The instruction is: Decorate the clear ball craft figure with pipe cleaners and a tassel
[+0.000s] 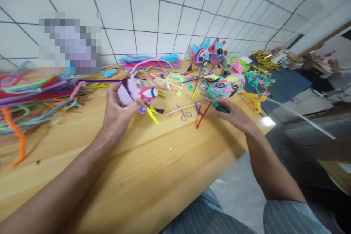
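Note:
My left hand (117, 108) is closed around a round craft figure (128, 93) wrapped in pale purple pipe cleaner. A pink, white and blue eye shape and a yellow pipe cleaner piece (153, 114) stick out on its right side. My right hand (234, 115) is closed on a green-handled tool (221, 107); its slim metal end points left, and its exact kind is unclear. Just behind that tool sits a multicoloured craft ball (221, 87). Between my hands lie small metal scissors (185, 114), a pink pipe cleaner (175, 109) and a red pipe cleaner (202, 117).
Bundles of pipe cleaners lie at left (41, 95) and along the wall (150, 62). Two decorated balls (202, 57) stand at the back. A yellow glue gun (255, 101) with a long clear glue stick (301, 119) rests near the table's right edge.

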The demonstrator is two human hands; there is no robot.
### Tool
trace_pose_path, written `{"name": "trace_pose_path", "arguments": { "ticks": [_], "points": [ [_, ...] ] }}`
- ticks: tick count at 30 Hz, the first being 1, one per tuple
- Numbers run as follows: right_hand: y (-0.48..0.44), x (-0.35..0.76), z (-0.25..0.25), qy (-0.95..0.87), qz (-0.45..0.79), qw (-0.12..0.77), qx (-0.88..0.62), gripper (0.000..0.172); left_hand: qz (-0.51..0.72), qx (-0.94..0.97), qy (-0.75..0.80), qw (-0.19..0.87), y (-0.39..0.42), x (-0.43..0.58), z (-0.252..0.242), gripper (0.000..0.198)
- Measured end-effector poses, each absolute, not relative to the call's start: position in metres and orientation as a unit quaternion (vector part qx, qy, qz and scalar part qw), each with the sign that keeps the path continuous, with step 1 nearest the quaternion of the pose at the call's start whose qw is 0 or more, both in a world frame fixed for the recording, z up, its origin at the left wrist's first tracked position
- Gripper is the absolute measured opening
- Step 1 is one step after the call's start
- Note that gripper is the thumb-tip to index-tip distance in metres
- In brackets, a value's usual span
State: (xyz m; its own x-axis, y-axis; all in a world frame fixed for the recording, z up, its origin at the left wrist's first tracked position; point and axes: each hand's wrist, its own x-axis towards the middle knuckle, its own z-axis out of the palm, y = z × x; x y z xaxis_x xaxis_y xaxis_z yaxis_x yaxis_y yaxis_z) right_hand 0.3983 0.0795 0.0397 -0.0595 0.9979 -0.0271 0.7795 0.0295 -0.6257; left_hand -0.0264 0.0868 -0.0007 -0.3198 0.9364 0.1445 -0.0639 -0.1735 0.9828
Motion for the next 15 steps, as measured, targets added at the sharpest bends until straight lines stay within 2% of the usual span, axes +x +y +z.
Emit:
{"name": "trace_pose_path", "arguments": {
  "ticks": [3,6,12,15],
  "points": [
    [0.061,0.432,0.054,-0.673,0.379,0.175,-0.610,0.067,0.627,0.427,0.520,0.394,0.086,-0.027,0.002,0.107],
    [0.047,0.473,0.062,-0.644,0.405,0.159,-0.629,0.072,0.618,0.425,0.521,0.407,0.085,-0.027,0.004,0.106],
    [0.051,0.499,0.033,-0.655,0.175,0.159,-0.718,0.061,0.628,0.431,0.494,0.419,0.085,-0.026,0.001,0.095],
    [0.061,0.489,0.015,-0.688,0.138,0.154,-0.695,0.061,0.629,0.432,0.486,0.426,0.084,-0.024,0.000,0.089]
  ]
}}
